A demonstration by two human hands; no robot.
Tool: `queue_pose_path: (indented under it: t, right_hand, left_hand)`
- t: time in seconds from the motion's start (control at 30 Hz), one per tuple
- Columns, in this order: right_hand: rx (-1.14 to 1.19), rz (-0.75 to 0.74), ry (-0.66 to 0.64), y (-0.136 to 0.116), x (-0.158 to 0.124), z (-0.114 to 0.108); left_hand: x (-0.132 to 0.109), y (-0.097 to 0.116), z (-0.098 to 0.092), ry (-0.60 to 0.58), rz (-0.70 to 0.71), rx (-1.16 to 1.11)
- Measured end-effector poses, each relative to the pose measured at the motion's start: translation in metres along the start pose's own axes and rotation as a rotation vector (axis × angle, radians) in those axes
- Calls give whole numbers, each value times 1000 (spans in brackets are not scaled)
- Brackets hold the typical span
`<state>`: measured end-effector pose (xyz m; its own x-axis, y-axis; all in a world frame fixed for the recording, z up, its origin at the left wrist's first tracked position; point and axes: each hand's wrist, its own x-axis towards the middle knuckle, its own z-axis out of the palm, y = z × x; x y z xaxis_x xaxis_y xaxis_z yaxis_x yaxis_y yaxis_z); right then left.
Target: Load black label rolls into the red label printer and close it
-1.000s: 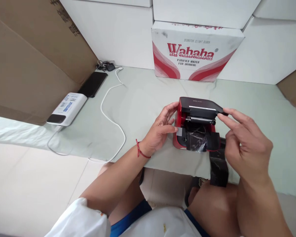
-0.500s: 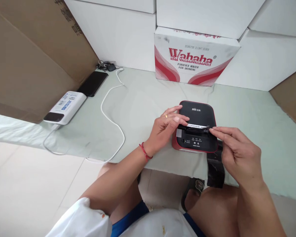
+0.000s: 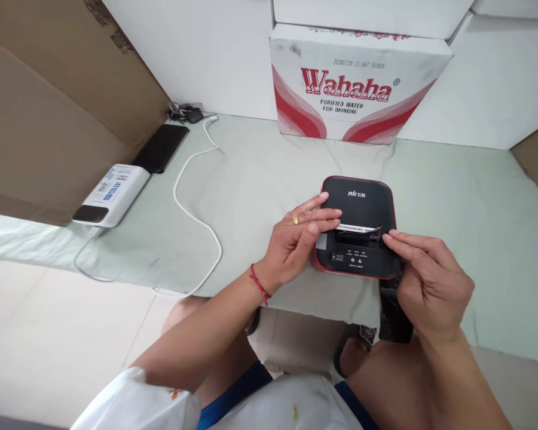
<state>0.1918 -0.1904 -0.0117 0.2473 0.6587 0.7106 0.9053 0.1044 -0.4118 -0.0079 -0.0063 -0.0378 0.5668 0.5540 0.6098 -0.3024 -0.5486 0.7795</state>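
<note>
A small black printer (image 3: 357, 206) with red sides, probably a receipt or label printer, lies flat on the cloth in front of me. A thin, dark plastic strip (image 3: 361, 233) bulges up from the slot across its top, below a white printed label. My left hand (image 3: 298, 239) lies over the printer's left edge, fingers stretched out and touching the top. At the right edge, my right hand (image 3: 433, 272) is closed, with thumb and index finger pinched at the strip's right end. The fingertips partly hide that end. A glossy black sheet (image 3: 392, 310) hangs beneath the right hand.
Behind the printer stands a white-and-red water carton (image 3: 354, 89) against white boxes. At the left lie a white power bank (image 3: 112, 194), a black phone (image 3: 161, 148), keys (image 3: 186, 112) and a white cable (image 3: 186, 206), beside a brown cardboard box (image 3: 63, 119). Pale green cloth (image 3: 260, 179) covers the table.
The view has shifted slightly. My right fingertips are a little lower and farther right, at the printer's edge, and the strip sits lower near the slot. My left hand stays on the printer.
</note>
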Motion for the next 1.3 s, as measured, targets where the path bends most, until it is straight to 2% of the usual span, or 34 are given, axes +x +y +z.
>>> queue_pose_path:
  t: [0.13, 0.33, 0.47, 0.53, 0.67, 0.8, 0.93, 1.13, 1.3]
  right_hand:
    - [-36, 5, -18, -3, 10, -2]
    - [-90, 0, -162, -23, 49, -20]
    - [2, -98, -325, -36, 69, -29]
    - [14, -131, -372, -36, 71, -29]
    - [13, -150, -379, -28, 65, -24]
    - [46, -200, -443, -23, 61, -25]
    - [79, -152, -526, -24, 60, -31]
    - [68, -140, -555, -25, 56, -34]
    - [103, -114, -529, -24, 61, -27]
  left_hand:
    - [1, 4, 2, 5, -80, -15]
    - [10, 18, -5, -32, -246, -106]
    - [14, 14, -9, -57, -269, -214]
    - [15, 8, -6, -58, -296, -322]
    - [13, -1, 2, 9, -441, -595]
    - [11, -6, 2, 34, -603, -668]
    - [11, -6, -1, 24, -696, -735]
    - [9, -6, -1, 37, -714, -750]
    - [9, -2, 3, 46, -706, -775]
